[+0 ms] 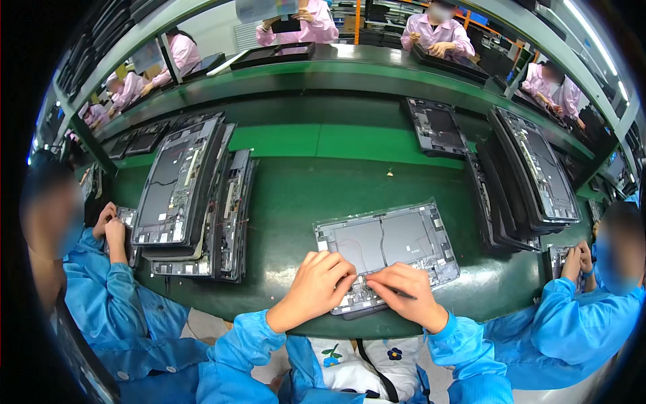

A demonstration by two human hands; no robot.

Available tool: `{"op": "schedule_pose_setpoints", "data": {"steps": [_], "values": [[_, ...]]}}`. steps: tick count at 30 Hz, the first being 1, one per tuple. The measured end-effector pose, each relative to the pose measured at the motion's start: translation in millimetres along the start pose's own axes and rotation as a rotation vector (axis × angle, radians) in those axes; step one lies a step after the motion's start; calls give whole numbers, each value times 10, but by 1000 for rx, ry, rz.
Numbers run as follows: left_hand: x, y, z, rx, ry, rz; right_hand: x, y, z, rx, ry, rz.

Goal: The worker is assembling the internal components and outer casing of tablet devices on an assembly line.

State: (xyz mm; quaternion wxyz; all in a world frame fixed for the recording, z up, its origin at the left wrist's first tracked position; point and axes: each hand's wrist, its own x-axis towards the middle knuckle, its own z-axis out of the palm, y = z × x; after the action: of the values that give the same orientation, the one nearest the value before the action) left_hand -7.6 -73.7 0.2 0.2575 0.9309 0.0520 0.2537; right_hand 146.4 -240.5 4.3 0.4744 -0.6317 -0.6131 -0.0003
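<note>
An opened tablet [404, 239] lies slightly turned on the green bench in front of me, its grey battery panels, black cable and circuit board exposed. My left hand [316, 286] rests over its near left part, fingers curled and thumb and forefinger pressed together at the near edge; what they hold, if anything, is hidden. From the right, my right hand [410, 296] pinches a slim dark tool [404, 294], which slants across the palm. Both hands' fingertips meet closely over the small parts along the circuit board.
Tall stacks of opened tablets stand left [175, 182] and right [531, 175] on the bench [289, 182]. Another opened tablet [436, 128] lies at the back right. Co-workers in blue sit close on both sides; others in pink work beyond a raised shelf [316, 79].
</note>
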Motion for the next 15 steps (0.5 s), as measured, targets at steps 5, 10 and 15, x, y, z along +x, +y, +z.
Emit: {"op": "schedule_pose_setpoints", "data": {"steps": [5,10,15], "values": [[10,-9,21,-17,15,-13,-8,-15,19,-138,-23,-67],[-1,-40,41,-56,30,-17,17,-7,-5,-112,-32,-80],[9,-48,47,-91,24,-15,30,-65,7,-184,-37,-77]]}}
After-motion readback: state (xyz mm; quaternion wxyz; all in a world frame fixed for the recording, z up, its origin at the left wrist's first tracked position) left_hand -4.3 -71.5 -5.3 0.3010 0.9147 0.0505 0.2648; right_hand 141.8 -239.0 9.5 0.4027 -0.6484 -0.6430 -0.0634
